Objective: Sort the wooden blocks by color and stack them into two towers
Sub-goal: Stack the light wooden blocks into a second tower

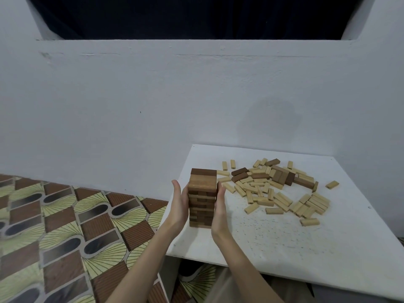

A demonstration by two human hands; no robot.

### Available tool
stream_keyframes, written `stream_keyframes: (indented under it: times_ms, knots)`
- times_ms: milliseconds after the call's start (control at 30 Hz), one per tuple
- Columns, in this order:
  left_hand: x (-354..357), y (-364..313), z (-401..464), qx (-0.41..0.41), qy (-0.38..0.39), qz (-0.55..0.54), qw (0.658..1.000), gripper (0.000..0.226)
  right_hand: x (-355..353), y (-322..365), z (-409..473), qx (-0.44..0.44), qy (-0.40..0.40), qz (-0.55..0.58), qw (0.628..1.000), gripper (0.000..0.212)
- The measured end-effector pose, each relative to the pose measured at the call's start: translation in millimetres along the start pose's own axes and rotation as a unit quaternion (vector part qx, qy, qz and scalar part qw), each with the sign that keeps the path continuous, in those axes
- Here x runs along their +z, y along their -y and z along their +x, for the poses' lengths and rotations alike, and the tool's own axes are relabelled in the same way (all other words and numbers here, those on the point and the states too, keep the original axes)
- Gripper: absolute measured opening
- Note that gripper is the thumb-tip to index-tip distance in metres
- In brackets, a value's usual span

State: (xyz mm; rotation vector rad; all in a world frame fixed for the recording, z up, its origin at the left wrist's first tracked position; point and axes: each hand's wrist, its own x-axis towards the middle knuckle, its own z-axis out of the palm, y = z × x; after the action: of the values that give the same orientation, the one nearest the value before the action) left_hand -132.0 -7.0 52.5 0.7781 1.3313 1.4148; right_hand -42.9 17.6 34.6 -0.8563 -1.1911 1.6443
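Left hand (179,205) and right hand (219,209) flat against dark block tower (202,197), loose blocks (277,189) scattered on white board (284,237)

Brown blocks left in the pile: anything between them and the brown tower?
Nothing tall. The right hand lies flat against the brown tower on the pile's side, the left hand opposite. Scattered light blocks surround the loose brown blocks; the tower's top is uncovered.

Upright dark-brown block tower (202,200) at board's left, loose pale and brown blocks (277,189) scattered right

Both forearms reach forward; the left hand (179,203) and right hand (219,209) face each other, palms inward, fingers straight.
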Motion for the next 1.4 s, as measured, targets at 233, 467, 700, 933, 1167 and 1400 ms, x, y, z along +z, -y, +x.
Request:
stream_keyframes:
  times_ms: [233, 467, 700, 933, 1167, 1400]
  knots:
    - [-8.7, 19.2, 0.5, -0.05, -0.034, 0.008, 0.998, 0.069, -14.6, -7.3, -4.3, 0.041, 0.002, 0.017, 0.999, 0.05]
    - [-5.0, 31.9, 5.0, -0.064, -0.008, -0.007, 0.998, 0.065, -7.6, -19.6, -3.5, 0.056, 0.02, -0.002, 0.998, 0.061]
    - [-8.7, 19.5, 5.9, -0.052, -0.046, -0.011, 0.998, 0.074, -15.9, -8.1, -7.6, 0.047, -0.003, 0.015, 0.999, 0.039]
    - [-6.5, -2.1, 6.0, -0.013, -0.016, -0.091, 0.996, 0.077, -5.8, 4.3, -7.1, -0.003, 0.034, -0.011, 0.999, 0.11]
    - [2.6, -3.6, 4.7, 0.008, -0.003, -0.026, 1.0, 0.069, 6.7, 9.7, -13.3, -0.007, 0.007, -0.015, 1.0, 0.116]
    - [0.6, -12.3, 2.2, 0.014, -0.014, -0.037, 0.999, 0.075, 4.1, 25.0, -14.1, -0.031, 0.021, -0.027, 0.999, 0.12]
